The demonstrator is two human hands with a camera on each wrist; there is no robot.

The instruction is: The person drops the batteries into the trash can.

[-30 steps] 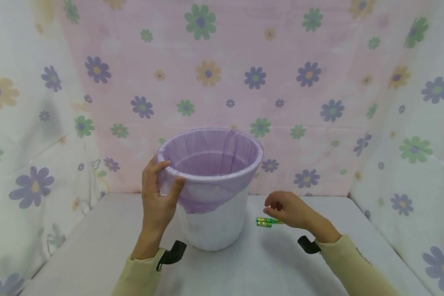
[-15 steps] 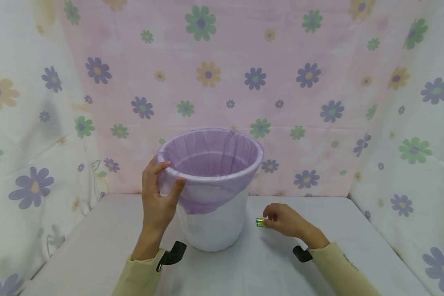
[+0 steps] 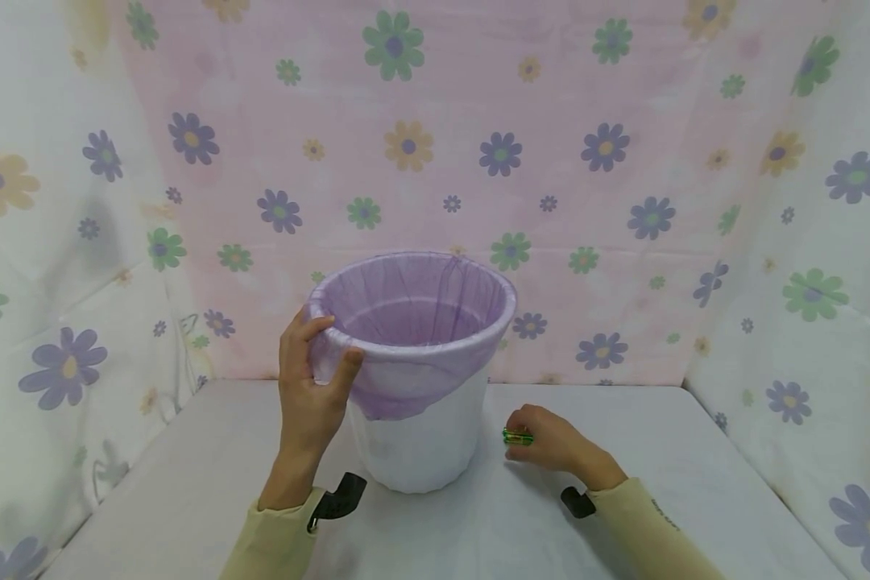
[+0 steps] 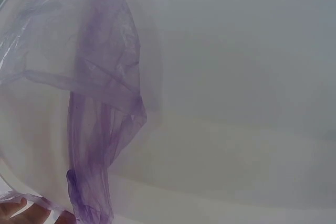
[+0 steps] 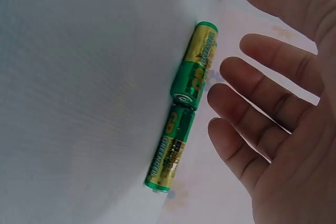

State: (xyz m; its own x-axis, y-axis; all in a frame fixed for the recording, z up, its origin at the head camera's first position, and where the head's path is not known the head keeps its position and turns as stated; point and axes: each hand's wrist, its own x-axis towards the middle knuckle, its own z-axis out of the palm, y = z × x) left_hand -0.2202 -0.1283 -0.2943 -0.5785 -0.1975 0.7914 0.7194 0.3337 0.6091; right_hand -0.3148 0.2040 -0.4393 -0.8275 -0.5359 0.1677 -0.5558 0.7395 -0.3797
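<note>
- The two green-and-gold AA batteries (image 5: 182,109) lie on the white table (image 3: 667,451), at about four o'clock from the white bin (image 3: 420,439) and just beside its base; in the right wrist view they lie nearly end to end along one line.
- The right hand (image 3: 547,443) is down over the batteries in the head view, so only a green end shows past the fingers. The wrist view shows the fingers (image 5: 273,61) straight and spread close beside them, so the hand reads as open, with nothing yet pinched.
- Judged from their look, the batteries are small, rigid, smooth-jacketed cylinders, dense for their size and prone to roll; a pinch across the middle of the barrel between thumb and fingertip looks the surest hold.
- The left hand (image 3: 312,379) grips the bin's rim at about nine o'clock, thumb on the outer wall and fingers curled over the lip, pressing on the liner.
- The bin is lined with a thin purple bag (image 3: 406,314), its edge folded over the rim and hanging loosely down the outside (image 4: 100,129). The film looks soft and easily torn.
- What shows of the bag's inside holds nothing; the bottom is out of sight.
</note>
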